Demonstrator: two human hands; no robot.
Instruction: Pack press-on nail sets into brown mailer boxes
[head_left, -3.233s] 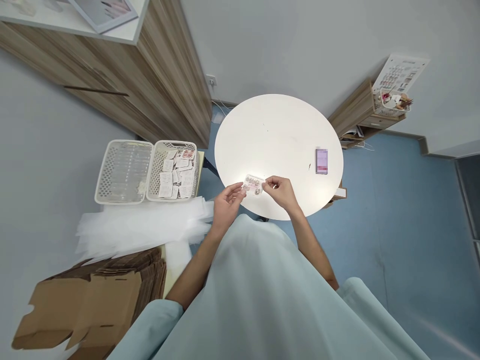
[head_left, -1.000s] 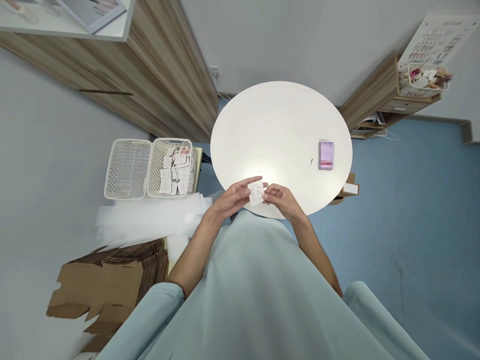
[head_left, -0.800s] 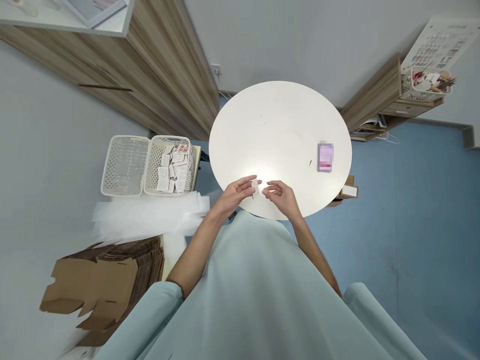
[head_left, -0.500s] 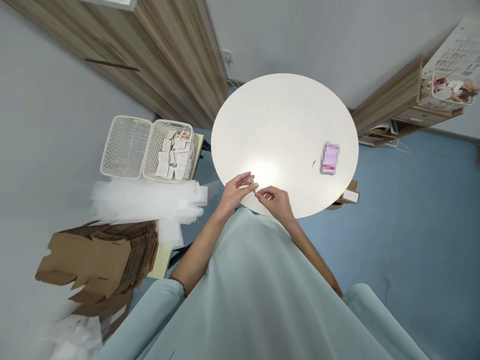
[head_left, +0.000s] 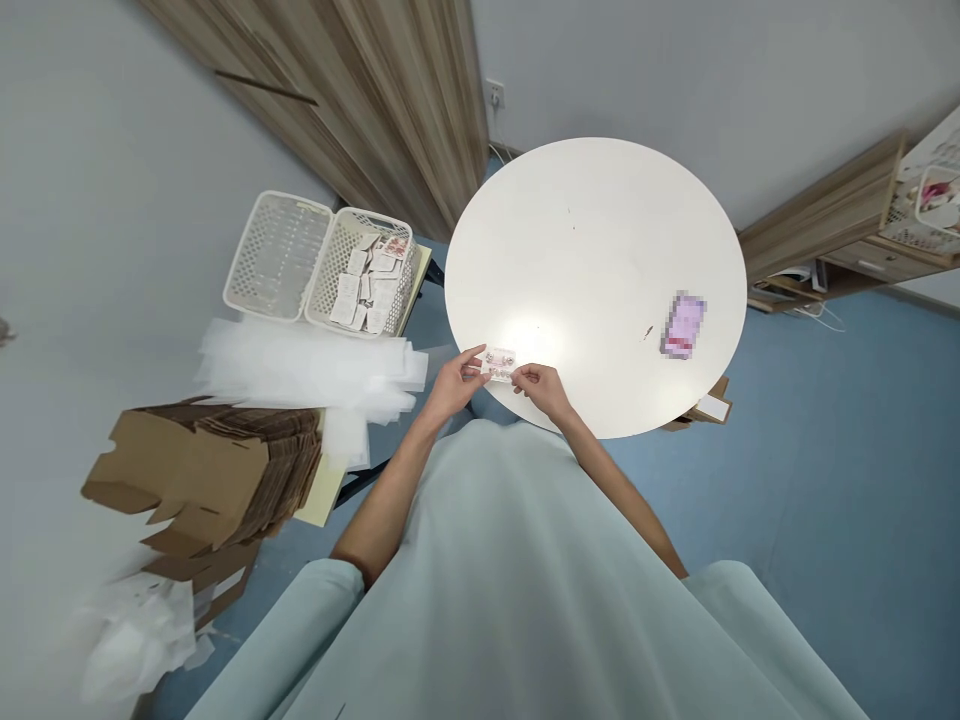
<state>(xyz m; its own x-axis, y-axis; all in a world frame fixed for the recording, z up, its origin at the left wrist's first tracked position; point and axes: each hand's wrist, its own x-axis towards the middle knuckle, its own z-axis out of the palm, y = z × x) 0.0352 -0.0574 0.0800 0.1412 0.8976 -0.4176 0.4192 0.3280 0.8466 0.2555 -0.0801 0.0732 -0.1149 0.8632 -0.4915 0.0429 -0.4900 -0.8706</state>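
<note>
Between my hands is a small white and pink card [head_left: 499, 364] with several little shiny round pieces on it, perhaps earrings; they are too small to name surely. My left hand [head_left: 452, 386] grips the card's left edge between thumb and fingers. At its right edge my right hand [head_left: 544, 388] pinches the card with thumb and forefinger, the other fingers curled. The card is held face up over the near edge of the round white table [head_left: 600, 240].
A pixelated pink-purple item [head_left: 684, 325] lies at the table's right. To the left stand a white basket [head_left: 319, 308] of small white cards, a pile of white translucent bags [head_left: 300, 368] and stacked brown cardboard boxes [head_left: 202, 470]. A wooden cabinet [head_left: 390, 90] rises behind them.
The card, seen edge-on before, is now turned with its face up. My hands have spread slightly apart along it. The whole view has shifted a little.
</note>
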